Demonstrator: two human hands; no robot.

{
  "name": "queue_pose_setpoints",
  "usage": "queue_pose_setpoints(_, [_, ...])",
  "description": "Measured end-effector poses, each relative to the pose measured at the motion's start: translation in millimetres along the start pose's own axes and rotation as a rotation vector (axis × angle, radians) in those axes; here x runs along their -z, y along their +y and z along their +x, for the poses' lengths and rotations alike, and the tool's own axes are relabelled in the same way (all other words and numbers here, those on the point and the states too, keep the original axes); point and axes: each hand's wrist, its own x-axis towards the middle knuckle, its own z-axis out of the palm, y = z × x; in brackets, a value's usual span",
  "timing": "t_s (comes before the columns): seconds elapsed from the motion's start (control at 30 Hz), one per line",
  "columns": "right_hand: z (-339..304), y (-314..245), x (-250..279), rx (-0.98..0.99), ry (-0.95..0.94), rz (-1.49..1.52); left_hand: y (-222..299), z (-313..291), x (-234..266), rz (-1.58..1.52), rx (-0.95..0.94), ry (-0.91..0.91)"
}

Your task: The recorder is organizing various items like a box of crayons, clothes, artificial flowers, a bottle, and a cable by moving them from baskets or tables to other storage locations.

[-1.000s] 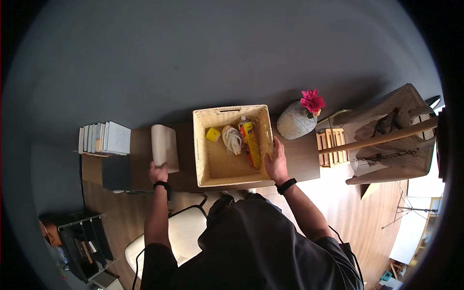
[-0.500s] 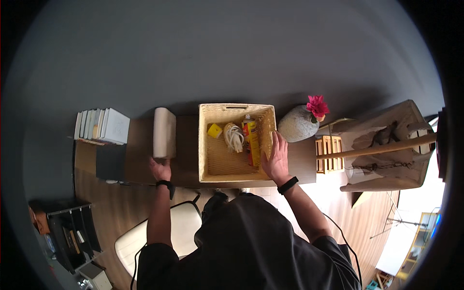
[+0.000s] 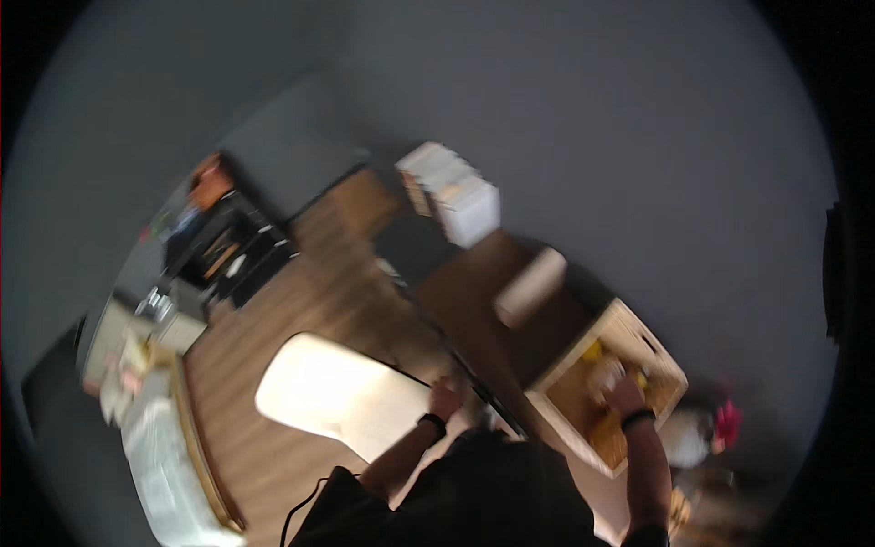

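My right hand [image 3: 625,397] reaches down into a woven tan basket [image 3: 672,366] on the dark desk. Its fingers are at the coiled white cable [image 3: 604,374], but blur hides whether they grip it. Beside the cable in the basket is a small yellow thing [image 3: 593,351]. My left hand [image 3: 446,398] is smeared by motion near the pale chair [image 3: 328,383], by the desk's front edge. A pale upright roll [image 3: 530,288] stands on the desk to the left of the basket.
A row of books [image 3: 456,194] stands farther left on the desk. Right of the basket is a grey vase [image 3: 685,438] with a red flower [image 3: 726,425]. A black shelf unit [image 3: 228,251] and a bed-like piece [image 3: 166,469] with pale covers are at the left.
The whole view has swung left and tilted. My right hand has gone from the basket's right rim into the basket. My left hand has left the roll and drawn back towards the chair.
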Motion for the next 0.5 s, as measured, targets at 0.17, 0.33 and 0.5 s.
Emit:
queue_pose_setpoints(0.17, [81, 56, -84, 0.116, -0.086, -0.317, 30, -29, 63, -0.087, 0.168, 0.059])
queue_pose_setpoints(0.33, [94, 35, -90, 0.035, -0.133, -0.189, 23, -49, 78, -0.110, 0.185, 0.142])
queue_pose_setpoints(0.5, [110, 120, -127, 0.255, -0.116, -0.293, 41, -44, 73, -0.139, 0.138, 0.073])
